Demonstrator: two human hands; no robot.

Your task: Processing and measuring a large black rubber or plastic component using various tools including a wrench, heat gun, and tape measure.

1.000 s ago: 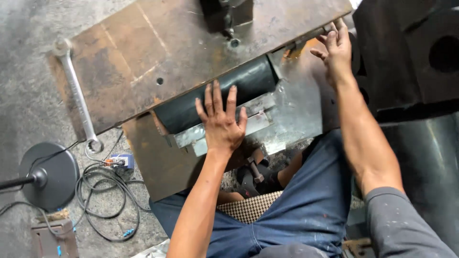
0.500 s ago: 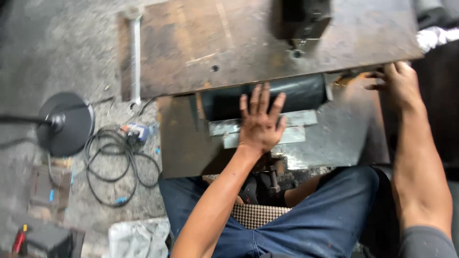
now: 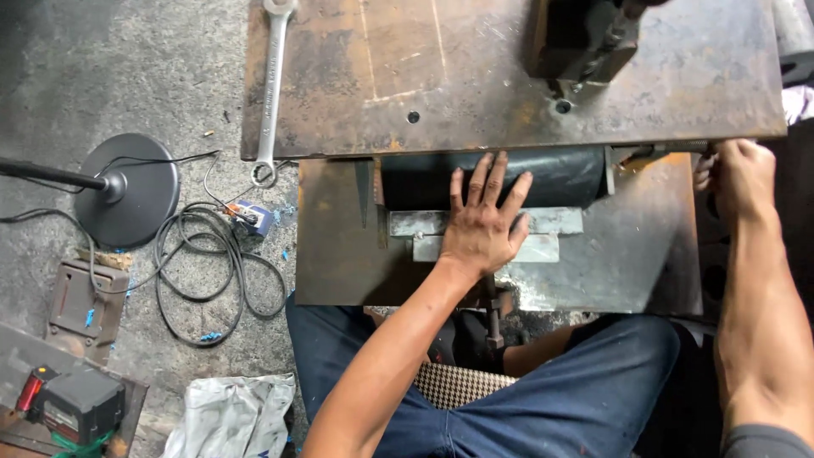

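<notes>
Person seated, blue trousers (image 3: 543, 399) at the near edge of the view. Left hand (image 3: 483, 225) lies flat, fingers spread, palm on the grey metal bars (image 3: 551, 233) and fingertips up on the black roller (image 3: 560, 174); grip open, pressing, not closed round anything. Roller lies sideways under the near edge of the rusty steel worktop (image 3: 475, 76), above a lower rusty plate (image 3: 339, 246). Right hand (image 3: 742, 174) at the worktop's near right corner, fingers curled shut around a small handle (image 3: 653, 153) that sticks out from the roller's right end; grip closed on it, the handle mostly hidden. A dark threaded rod (image 3: 493, 318) hangs below the lower plate's near edge, between the knees. On the floor left: white rag (image 3: 233, 416), coiled black cable (image 3: 216, 271), round grey stand base (image 3: 131, 191), a black device with red parts (image 3: 72, 407) at the near left. On the worktop's far left edge a long silver spanner (image 3: 270, 85), ring end hanging off the near edge. Far centre-right, a dark machine block (image 3: 585, 38) stands on the worktop.
</notes>
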